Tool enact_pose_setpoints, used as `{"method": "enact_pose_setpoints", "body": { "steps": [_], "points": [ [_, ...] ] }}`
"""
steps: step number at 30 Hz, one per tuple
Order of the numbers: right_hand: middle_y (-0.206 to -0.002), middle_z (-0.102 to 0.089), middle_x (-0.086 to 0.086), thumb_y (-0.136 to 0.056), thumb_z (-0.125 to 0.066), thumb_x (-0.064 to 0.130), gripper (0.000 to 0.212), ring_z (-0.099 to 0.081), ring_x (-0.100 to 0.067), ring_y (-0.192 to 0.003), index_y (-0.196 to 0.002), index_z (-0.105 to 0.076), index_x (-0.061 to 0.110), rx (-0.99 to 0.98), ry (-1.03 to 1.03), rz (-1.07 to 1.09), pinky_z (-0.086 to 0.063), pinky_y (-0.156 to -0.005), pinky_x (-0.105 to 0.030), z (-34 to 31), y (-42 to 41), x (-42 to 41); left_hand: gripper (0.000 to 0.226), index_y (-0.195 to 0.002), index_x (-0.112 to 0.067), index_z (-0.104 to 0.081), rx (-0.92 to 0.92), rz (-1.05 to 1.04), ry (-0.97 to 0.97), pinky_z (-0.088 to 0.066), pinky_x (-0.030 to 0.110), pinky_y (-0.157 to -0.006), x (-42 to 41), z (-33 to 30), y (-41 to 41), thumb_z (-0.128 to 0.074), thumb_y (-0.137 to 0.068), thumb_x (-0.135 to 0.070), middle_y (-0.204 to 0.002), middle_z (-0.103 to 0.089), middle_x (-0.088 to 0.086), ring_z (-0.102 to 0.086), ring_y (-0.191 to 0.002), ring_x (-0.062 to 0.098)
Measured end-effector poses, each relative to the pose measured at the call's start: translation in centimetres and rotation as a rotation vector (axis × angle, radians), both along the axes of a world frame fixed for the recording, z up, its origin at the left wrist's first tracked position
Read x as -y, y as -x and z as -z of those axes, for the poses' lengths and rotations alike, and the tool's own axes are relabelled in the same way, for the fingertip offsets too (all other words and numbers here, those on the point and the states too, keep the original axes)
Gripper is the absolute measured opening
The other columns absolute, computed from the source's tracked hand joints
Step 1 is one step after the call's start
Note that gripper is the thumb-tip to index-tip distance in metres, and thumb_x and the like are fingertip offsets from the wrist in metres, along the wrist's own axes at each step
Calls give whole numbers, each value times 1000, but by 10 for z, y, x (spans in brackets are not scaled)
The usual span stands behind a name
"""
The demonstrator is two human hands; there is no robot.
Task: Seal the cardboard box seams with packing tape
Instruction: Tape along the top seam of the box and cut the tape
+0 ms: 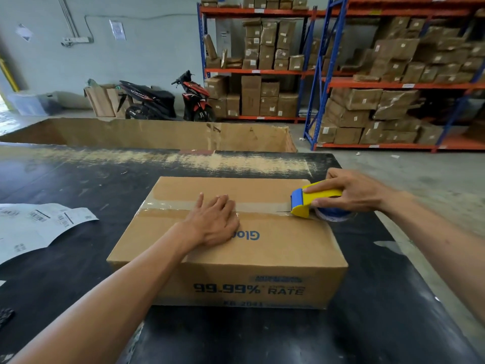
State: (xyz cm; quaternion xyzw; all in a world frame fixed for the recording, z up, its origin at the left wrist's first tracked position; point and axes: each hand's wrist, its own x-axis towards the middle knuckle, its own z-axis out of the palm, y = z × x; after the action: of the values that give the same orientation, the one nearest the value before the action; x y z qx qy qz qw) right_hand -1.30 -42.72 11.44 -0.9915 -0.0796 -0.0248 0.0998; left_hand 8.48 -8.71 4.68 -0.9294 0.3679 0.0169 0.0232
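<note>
1. The cardboard box sits closed on the black table, its long axis running left to right, the printed "99.99% RATE" side facing the person
2. Clear packing tape covers the centre seam along that axis
3. The left hand lies flat, fingers spread, pressing the tape
4. The right hand is wrapped around the yellow tape dispenser at the right edge
5. Best now: keep the strip taut, carry it over the edge, then cut

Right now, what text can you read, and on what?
"99.99%" and "RATE": near side of the cardboard box.
"Glo", upside down, partly hidden by the left hand: box top.
Small blue print above "RATE" and the code under it: too blurred.
Barcoded label sheets on the table: too small.
Shelf box labels: unreadable.
</note>
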Motion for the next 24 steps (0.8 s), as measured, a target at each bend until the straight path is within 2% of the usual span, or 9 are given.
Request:
{"method": "enact_pose_setpoints", "body": {
  "steps": [2, 4, 6, 9, 14, 19, 24],
  "points": [
    [-95, -47, 1, -76, -55, 72, 43, -47, -11, -82, -119, -55, 62, -25, 15, -3, -34, -66, -23, -3, -2, -3, 91, -156, -12, -12, 14, 3, 2, 3, 55, -121, 19, -9, 6, -21, -90, -74, -164, -9, 18, -6, -151, 31],
    [-94, -48, 0, -77, -56, 69, 41, -47, -10, -82, -117, -56, 61, -40, 0, -11, -32, -67, -20, -6, -4, -5, 110, -158, -13, 1, -63, 21, 57, 6, 53, -121, 46, -14, 12, -20, -80, -88, -165, 9, 15, 9, -152, 29],
    [-94, -48, 0, -78, -58, 67, 40, -47, -10, -83, -118, -58, 59, -59, -22, -13, -30, -66, -19, -9, -5, -6, 119, -157, -14, 8, -133, 53, 120, 8, 51, -121, 75, -12, 19, -21, -73, -94, -163, 19, 11, 18, -150, 24],
    [-95, -50, -1, -78, -59, 68, 39, -48, -10, -84, -117, -58, 61, -86, -55, -11, -30, -67, -22, -11, -6, -4, 124, -156, -15, 12, -205, 61, 145, 10, 51, -121, 104, 3, 30, -23, -69, -97, -163, 21, 9, 19, -150, 23],
    [-91, -53, -1, -71, -54, 82, 41, -50, -15, -80, -109, -54, 71, -42, -90, -10, -37, -67, -31, -2, -6, 3, 126, -157, -15, 6, -159, 53, 114, 6, 51, -121, 107, 20, 28, -18, -66, -99, -165, 13, 8, 13, -151, 22],
    [-90, -51, 4, -74, -64, 71, 46, -49, -13, -78, -118, -60, 60, -26, -92, 0, -32, -64, -28, -2, 3, 11, 124, -158, -15, 3, -162, 61, 124, 7, 50, -121, 105, 18, 29, -19, -68, -98, -165, 11, 8, 12, -151, 21],
    [-88, -49, 5, -70, -64, 72, 44, -48, -12, -79, -113, -56, 66, -44, -72, 52, -36, -66, -31, -4, 25, 41, 123, -157, -16, 4, -164, 64, 99, 7, 49, -121, 104, 16, 30, -19, -68, -98, -165, 12, 8, 13, -151, 21]
  ]
}}
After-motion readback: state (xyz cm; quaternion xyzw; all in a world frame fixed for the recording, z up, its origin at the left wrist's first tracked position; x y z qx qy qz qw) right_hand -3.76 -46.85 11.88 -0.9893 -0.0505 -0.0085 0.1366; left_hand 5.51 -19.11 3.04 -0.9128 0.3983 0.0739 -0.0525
